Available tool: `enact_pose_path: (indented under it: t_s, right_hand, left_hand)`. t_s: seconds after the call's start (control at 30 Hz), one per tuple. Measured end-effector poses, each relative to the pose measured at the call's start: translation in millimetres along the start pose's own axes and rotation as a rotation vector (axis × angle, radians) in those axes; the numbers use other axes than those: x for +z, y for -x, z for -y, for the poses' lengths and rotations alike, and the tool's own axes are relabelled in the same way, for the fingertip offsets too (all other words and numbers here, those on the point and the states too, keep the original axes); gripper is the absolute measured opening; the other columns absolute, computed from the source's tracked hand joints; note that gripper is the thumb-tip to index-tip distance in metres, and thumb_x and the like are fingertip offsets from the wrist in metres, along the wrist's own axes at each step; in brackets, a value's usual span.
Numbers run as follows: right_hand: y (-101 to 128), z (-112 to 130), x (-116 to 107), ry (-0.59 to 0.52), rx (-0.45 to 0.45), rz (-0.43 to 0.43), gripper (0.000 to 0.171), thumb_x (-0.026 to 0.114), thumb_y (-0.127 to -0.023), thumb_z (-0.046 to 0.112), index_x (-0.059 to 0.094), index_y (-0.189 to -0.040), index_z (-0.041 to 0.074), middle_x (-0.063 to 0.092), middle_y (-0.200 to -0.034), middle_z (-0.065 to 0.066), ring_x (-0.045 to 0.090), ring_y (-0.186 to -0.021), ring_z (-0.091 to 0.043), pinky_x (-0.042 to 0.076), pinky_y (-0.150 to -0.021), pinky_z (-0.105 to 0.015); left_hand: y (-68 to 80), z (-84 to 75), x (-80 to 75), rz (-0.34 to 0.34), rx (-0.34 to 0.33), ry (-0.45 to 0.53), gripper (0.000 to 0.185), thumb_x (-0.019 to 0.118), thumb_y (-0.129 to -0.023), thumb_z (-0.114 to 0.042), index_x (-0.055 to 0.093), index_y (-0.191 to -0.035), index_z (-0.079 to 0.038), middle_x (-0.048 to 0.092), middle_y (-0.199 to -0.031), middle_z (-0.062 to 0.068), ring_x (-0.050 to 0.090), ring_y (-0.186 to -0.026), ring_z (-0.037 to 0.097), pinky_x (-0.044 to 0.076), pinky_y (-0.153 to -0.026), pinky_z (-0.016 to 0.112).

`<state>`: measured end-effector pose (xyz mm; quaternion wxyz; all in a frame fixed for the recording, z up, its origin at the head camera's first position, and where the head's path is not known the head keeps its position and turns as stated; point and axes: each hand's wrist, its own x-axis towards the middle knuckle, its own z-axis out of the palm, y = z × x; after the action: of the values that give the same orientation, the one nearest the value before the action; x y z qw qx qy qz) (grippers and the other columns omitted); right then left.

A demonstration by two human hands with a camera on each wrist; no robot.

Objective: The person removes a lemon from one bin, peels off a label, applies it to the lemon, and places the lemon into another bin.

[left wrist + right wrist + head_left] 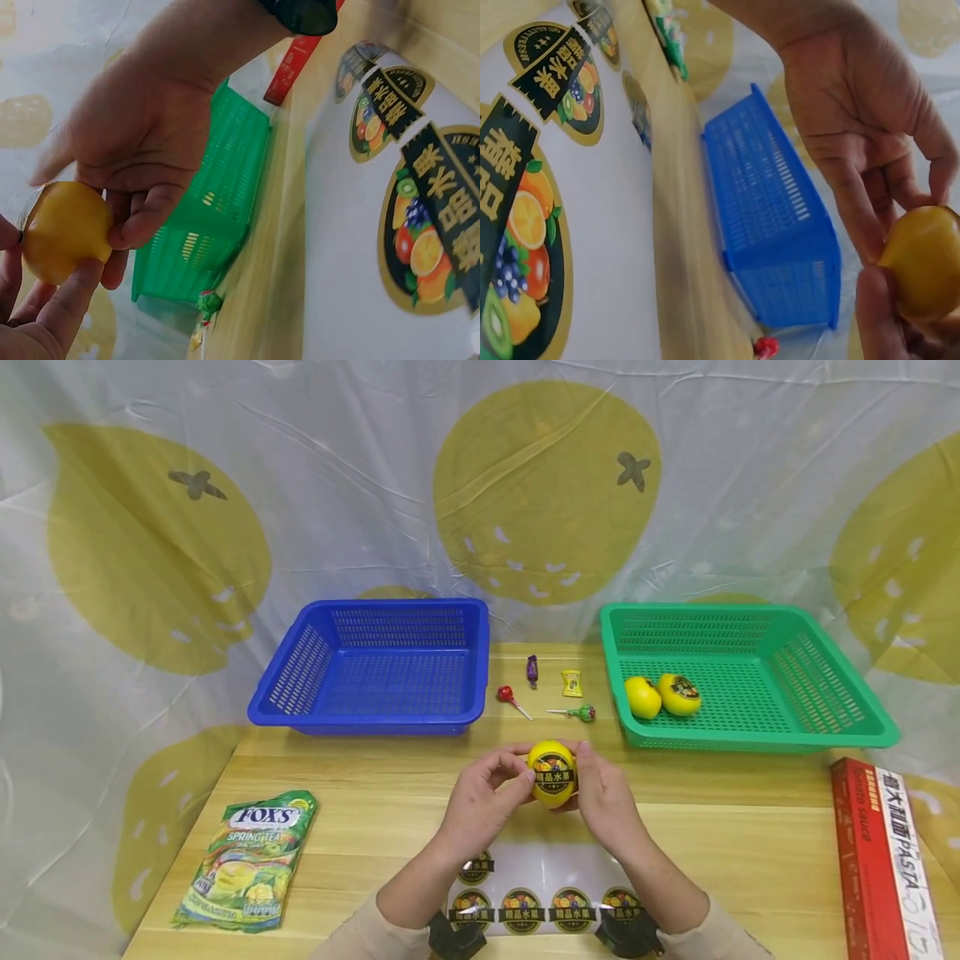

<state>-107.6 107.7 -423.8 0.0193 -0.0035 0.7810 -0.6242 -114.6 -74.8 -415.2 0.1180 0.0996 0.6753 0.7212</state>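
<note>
A yellow lemon (552, 774) with a round black-and-gold fruit label facing up is held between both hands above the table. My left hand (486, 800) pinches its left side, thumb at the label's edge. From the right, my right hand (609, 806) has its fingers around the fruit. In the left wrist view the lemon (67, 232) sits between fingertips of both hands; the right wrist view shows it (926, 259) at the right edge. Under the forearms lies a white sheet (555, 860) bearing several matching labels (521, 910), partly covered by the arms.
A blue basket (367, 727) stands back left. Two yellow fruits (679, 694) lie in the green basket (750, 743) back right. Between are a red lollipop (506, 694), green lollipop (583, 713) and wrapped sweets (572, 682). A FOX'S bag (247, 860) and pasta box (885, 860) flank.
</note>
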Motion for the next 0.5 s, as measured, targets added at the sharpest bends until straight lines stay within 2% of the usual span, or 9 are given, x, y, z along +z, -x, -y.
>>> enact_pose_path:
  t_s: [0.13, 0.27, 0.43, 0.5]
  right_hand:
    - [-0.7, -1.6, 1.8, -0.012, -0.037, 0.096, 0.042, 0.040, -0.111, 0.034, 0.052, -0.142, 0.008, 0.070, -0.113, -0.024, 0.073, -0.080, -0.018, 0.064, -0.070, -0.039]
    - [-0.5, -3.4, 6.5, -0.091, -0.030, 0.132, 0.037, 0.051, -0.108, 0.026, 0.043, -0.138, 0.006, 0.070, -0.111, -0.030, 0.075, -0.082, -0.016, 0.064, -0.072, -0.040]
    - [5.3, -5.1, 16.4, -0.130, -0.050, 0.153, 0.050, 0.060, -0.099, 0.033, 0.037, -0.129, 0.001, 0.069, -0.106, -0.029, 0.073, -0.082, -0.011, 0.064, -0.070, -0.040]
    - [8.5, -5.2, 20.0, -0.124, -0.078, 0.168, 0.057, 0.064, -0.095, 0.037, 0.036, -0.127, -0.001, 0.069, -0.104, -0.028, 0.073, -0.081, -0.009, 0.063, -0.069, -0.042]
  left_hand:
    - [-0.6, -4.2, -5.9, -0.036, 0.010, -0.012, 0.012, 0.064, -0.097, -0.004, 0.058, -0.098, 0.007, 0.055, -0.143, 0.016, 0.064, -0.123, 0.033, 0.062, -0.085, 0.035]
    - [-1.0, -7.2, -10.6, -0.074, 0.039, -0.095, 0.017, 0.065, -0.099, -0.013, 0.056, -0.107, -0.001, 0.062, -0.133, 0.014, 0.066, -0.103, 0.022, 0.063, -0.075, 0.032]
    - [-1.2, -7.2, -11.8, -0.117, 0.062, -0.299, 0.036, 0.065, -0.100, -0.034, 0.058, -0.127, -0.012, 0.066, -0.121, 0.010, 0.061, -0.081, 0.016, 0.054, -0.059, 0.027]
    - [-1.2, -6.2, -11.1, -0.112, 0.059, -0.360, 0.040, 0.067, -0.098, -0.041, 0.062, -0.128, -0.015, 0.069, -0.113, 0.008, 0.060, -0.072, 0.014, 0.052, -0.055, 0.026]
